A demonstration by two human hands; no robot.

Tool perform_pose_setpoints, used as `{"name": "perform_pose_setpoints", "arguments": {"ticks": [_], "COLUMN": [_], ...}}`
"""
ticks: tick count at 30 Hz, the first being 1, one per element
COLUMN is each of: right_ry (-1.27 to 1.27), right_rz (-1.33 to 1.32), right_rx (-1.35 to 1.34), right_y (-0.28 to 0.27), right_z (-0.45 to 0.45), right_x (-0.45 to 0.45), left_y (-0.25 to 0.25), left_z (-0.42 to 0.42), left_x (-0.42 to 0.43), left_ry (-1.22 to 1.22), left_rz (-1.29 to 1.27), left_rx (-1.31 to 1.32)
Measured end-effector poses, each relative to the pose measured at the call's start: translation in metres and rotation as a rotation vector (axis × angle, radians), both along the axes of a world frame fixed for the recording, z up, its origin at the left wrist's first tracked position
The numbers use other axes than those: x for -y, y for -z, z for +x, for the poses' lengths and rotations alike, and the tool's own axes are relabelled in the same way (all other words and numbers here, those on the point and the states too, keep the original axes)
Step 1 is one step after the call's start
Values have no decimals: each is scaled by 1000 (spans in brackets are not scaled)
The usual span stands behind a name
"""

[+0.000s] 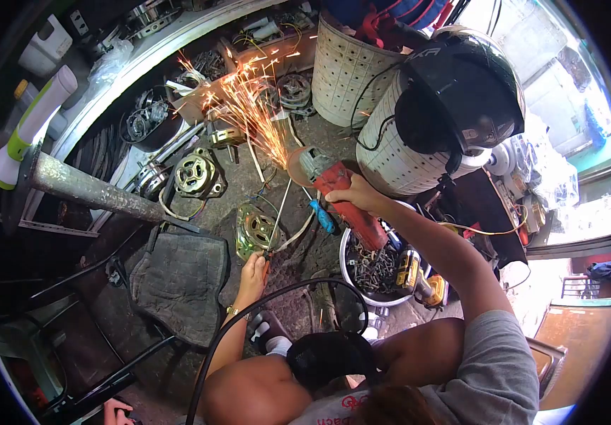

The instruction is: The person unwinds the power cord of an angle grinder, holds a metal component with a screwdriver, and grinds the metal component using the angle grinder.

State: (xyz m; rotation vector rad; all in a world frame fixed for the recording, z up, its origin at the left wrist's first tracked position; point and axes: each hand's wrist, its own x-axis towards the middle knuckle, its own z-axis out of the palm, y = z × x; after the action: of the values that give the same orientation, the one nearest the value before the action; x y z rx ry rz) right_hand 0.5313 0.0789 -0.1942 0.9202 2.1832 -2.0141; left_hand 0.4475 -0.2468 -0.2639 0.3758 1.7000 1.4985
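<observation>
My right hand [355,197] is wrapped round the body of a red angle grinder [365,228], whose disc [295,167] throws orange sparks [252,103] up and to the left. My left hand [252,278], low and left of the grinder, grips the orange handle of a screwdriver [279,214]. Its long thin shaft points up to the disc, and the tip appears to touch it. A motor part with a slotted metal housing [256,228] lies just beyond my left hand. A blue-handled tool [322,217] rests on the floor between my hands.
A metal basin [346,273] full of screws stands at my right, with a yellow cordless drill [410,270] on it. Perforated white drums [351,74] and a black helmet [454,95] stand beyond. More motor parts [199,173], a metal post [96,185] and a worn seat [179,287] are at left.
</observation>
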Motion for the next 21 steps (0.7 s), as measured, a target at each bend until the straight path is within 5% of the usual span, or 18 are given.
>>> {"name": "perform_pose_setpoints", "arguments": {"ticks": [16, 21], "right_ry": [0, 18], "right_rz": [62, 86], "right_rx": [38, 41], "right_y": [-4, -9], "right_z": [-1, 0], "right_x": [-3, -4], "left_y": [-17, 5], "left_z": [-3, -3], "left_x": [-2, 4], "left_ry": [14, -22], "left_rz": [-108, 2], "left_rx": [-411, -138]}}
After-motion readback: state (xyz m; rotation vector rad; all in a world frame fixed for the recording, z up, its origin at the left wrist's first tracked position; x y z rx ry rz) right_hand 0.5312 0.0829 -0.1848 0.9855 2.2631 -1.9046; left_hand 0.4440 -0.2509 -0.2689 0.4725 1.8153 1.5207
